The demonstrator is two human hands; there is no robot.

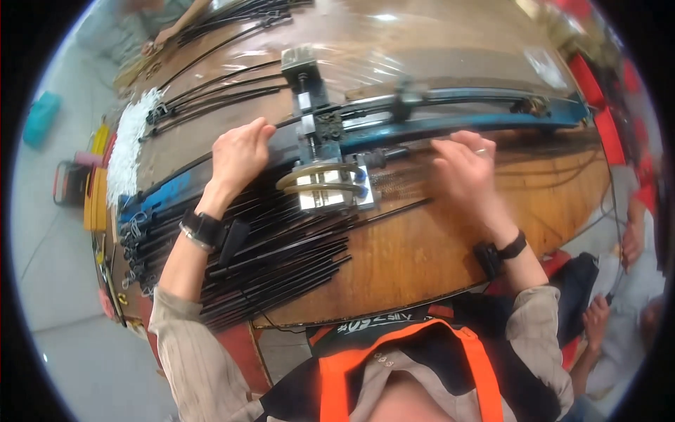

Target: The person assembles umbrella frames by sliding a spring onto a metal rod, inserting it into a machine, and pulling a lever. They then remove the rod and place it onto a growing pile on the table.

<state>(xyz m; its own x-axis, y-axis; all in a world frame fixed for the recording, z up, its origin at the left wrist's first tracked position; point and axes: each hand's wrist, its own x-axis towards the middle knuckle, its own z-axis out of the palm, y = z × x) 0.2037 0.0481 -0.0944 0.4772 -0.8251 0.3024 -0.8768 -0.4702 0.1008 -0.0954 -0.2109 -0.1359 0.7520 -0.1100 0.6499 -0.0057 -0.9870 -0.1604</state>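
My left hand (239,156) is closed, its fingers curled around a long thin black rod (179,171) that runs from the lower left up toward the machine. The machine, a metal clamping fixture (320,133) with a threaded screw, sits on a blue rail in the middle of the table. A clear hose (316,176) loops over its silver block (325,197). On the other side, my right hand (465,169) hovers over the wooden tabletop, right of the fixture. Its fingers are bent but motion smears them, and any object in them is hidden.
Many black rods (281,267) lie in a pile at the near left, with more at the far left (218,91). The blue rail (450,130) crosses the table to the right. White strips (130,148) hang at the left edge. Another person's hands (598,320) are at the right.
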